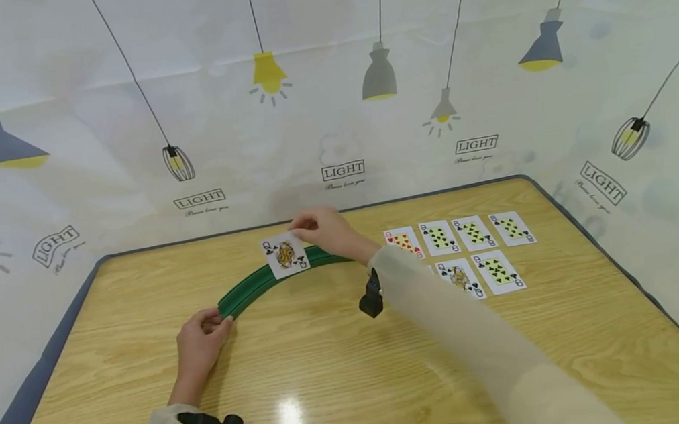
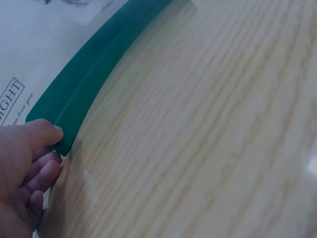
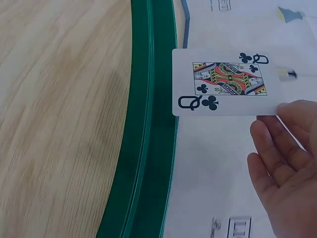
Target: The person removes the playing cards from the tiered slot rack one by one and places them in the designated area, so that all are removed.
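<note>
A curved green card holder (image 1: 252, 288) with a lengthwise groove lies on the wooden table. At its near left end, my left hand (image 1: 201, 342) pinches the tip between thumb and fingers, as the left wrist view also shows on the green strip (image 2: 94, 64). My right hand (image 1: 332, 231) pinches a queen of clubs (image 1: 285, 255) by one corner. In the right wrist view the card (image 3: 228, 82) is face up to the camera, its lower edge at the holder (image 3: 148, 119). Whether that edge sits in the groove I cannot tell.
To the right, playing cards lie face up in two rows, among them a nine of hearts (image 1: 404, 241), a queen of spades (image 1: 460, 278) and a nine of clubs (image 1: 499, 271). My right sleeve partly covers the near row. A lamp-patterned backdrop (image 1: 308, 134) surrounds the table (image 1: 329, 374).
</note>
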`<state>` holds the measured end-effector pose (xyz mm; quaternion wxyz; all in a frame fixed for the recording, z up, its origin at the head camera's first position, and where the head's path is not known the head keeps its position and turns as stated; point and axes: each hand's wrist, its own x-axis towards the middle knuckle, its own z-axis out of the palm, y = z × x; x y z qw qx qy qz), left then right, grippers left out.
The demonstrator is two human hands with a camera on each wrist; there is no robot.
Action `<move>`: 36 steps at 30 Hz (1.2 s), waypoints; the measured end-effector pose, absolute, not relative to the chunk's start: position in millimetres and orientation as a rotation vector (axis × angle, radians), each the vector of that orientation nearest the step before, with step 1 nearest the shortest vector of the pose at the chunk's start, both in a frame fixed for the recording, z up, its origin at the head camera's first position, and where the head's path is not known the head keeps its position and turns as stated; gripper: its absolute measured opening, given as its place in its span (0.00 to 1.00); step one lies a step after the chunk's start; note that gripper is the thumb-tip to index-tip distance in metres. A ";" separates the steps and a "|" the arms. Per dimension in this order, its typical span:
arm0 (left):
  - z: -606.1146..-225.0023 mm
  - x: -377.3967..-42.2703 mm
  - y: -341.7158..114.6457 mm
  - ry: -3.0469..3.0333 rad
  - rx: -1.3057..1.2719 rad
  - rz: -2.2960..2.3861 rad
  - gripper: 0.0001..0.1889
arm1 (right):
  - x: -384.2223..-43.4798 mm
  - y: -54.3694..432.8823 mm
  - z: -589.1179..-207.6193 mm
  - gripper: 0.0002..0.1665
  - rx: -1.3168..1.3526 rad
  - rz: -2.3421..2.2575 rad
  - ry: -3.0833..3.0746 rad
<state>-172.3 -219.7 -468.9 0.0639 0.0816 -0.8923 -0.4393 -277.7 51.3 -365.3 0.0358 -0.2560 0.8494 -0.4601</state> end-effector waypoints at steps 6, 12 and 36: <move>-468.9 -172.0 -220.1 -2.708 0.250 -1.332 0.18 | -284.7 88.0 -375.7 0.09 -0.707 -1.431 2.648; -465.8 -170.4 -219.3 -2.722 0.254 -1.335 0.18 | -285.3 118.6 -378.7 0.10 -0.647 -1.457 2.668; -465.3 -170.7 -218.3 -2.717 0.246 -1.315 0.17 | -276.9 275.6 -383.4 0.16 -0.332 -1.375 2.922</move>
